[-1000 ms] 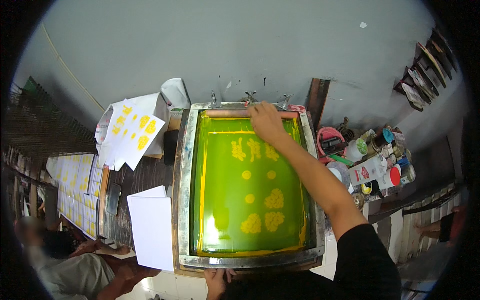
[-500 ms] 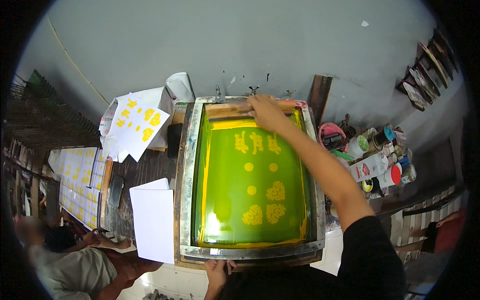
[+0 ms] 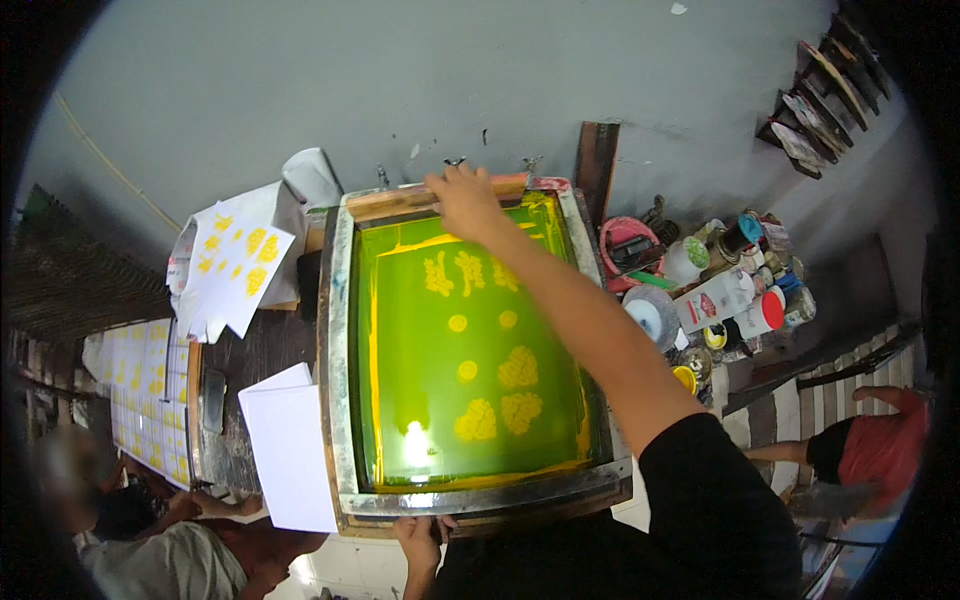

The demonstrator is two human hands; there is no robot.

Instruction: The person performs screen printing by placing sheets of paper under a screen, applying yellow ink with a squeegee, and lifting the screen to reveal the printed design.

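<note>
A screen-printing frame (image 3: 480,497) with a metal rim and green mesh (image 3: 420,340) lies before me, with yellow motifs showing in the mesh. Yellow ink (image 3: 374,400) streaks its sides and collects in a thin band near the far end. There, my right hand (image 3: 466,205) is closed over a squeegee (image 3: 385,204) with a wooden handle, which lies across the frame's far end. My right arm reaches over the mesh. At the near edge, my left hand (image 3: 420,540) has its fingers curled against the frame; part of it is hidden beneath.
White paper (image 3: 285,450) is stacked left of the frame, with yellow-printed sheets (image 3: 240,260) behind. Tubs and bottles (image 3: 715,300) crowd the right, beside a pink basin (image 3: 630,250). More prints (image 3: 145,390) lie far left. People sit at left (image 3: 170,560) and right (image 3: 885,450).
The squeegee has lifted and now rests up at the far rim, uncovering the ink band below it. My left hand keeps to the near edge. The whole view has shifted slightly.
</note>
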